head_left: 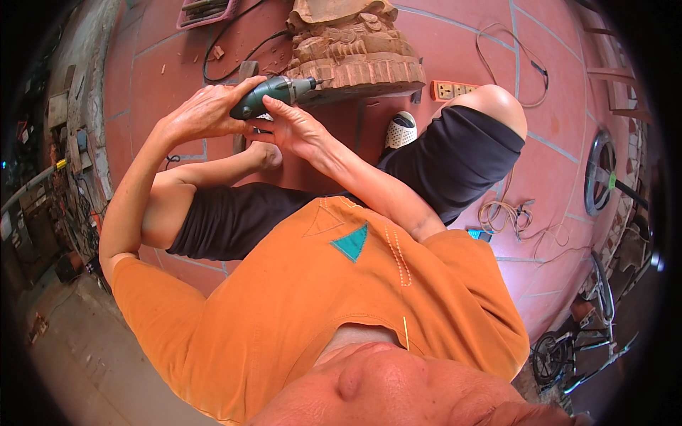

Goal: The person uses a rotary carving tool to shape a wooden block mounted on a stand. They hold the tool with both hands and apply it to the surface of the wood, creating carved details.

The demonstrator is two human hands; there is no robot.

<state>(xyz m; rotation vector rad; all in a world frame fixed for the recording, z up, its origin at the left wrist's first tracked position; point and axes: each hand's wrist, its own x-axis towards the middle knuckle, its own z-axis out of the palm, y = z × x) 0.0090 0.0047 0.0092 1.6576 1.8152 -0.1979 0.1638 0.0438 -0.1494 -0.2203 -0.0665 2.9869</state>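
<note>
A green rotary tool point(264, 98) with a grey nose and a thin bit lies between my two hands. Its tip points right, at the lower edge of a carved wooden piece point(355, 53) that stands on the floor in front of me. My left hand point(206, 112) is closed round the back of the tool from the left. From below, my right hand point(298, 131) grips it too, thumb along the body and fingers curled underneath. The bit's end is close to the carving's base; whether it touches the wood I cannot make out.
An orange power strip point(452, 90) lies right of the carving, by my knee. A black cable point(213, 53) loops at the far left, below a pink basket point(206, 13). Coiled cords point(508, 213), a wheel point(600, 174) and a bicycle point(579, 348) are at the right.
</note>
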